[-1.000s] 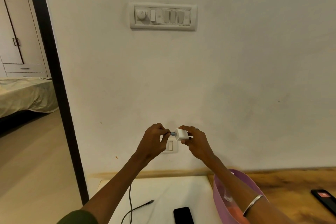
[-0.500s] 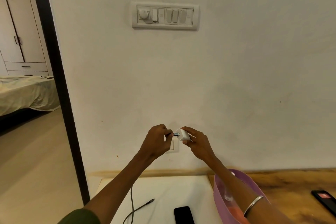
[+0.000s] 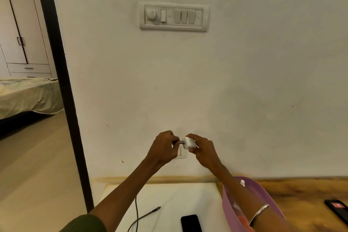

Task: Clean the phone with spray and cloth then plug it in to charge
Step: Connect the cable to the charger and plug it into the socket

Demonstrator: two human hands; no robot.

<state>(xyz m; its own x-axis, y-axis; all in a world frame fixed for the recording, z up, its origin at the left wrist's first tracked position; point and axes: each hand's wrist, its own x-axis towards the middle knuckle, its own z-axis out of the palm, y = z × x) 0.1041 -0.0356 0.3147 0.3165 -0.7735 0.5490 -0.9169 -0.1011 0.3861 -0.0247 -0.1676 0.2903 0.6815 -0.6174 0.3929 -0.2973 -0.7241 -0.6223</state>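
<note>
The phone [image 3: 191, 222] lay face up on the white tabletop [image 3: 178, 194], well below the fingers, its screen dark. Just left of it lay the free end of the charging cable [image 3: 148, 214]. Up by the wall, the right hand [image 3: 202, 149] had its fingers clasped around a white charger adapter [image 3: 187, 143], while the left hand [image 3: 163, 147] pinched the cable's plug [image 3: 179, 142] against the adapter's port. A wall socket [image 3: 180, 151] sat just behind both hands. A purple basket [image 3: 250, 190] stood under the right forearm.
</note>
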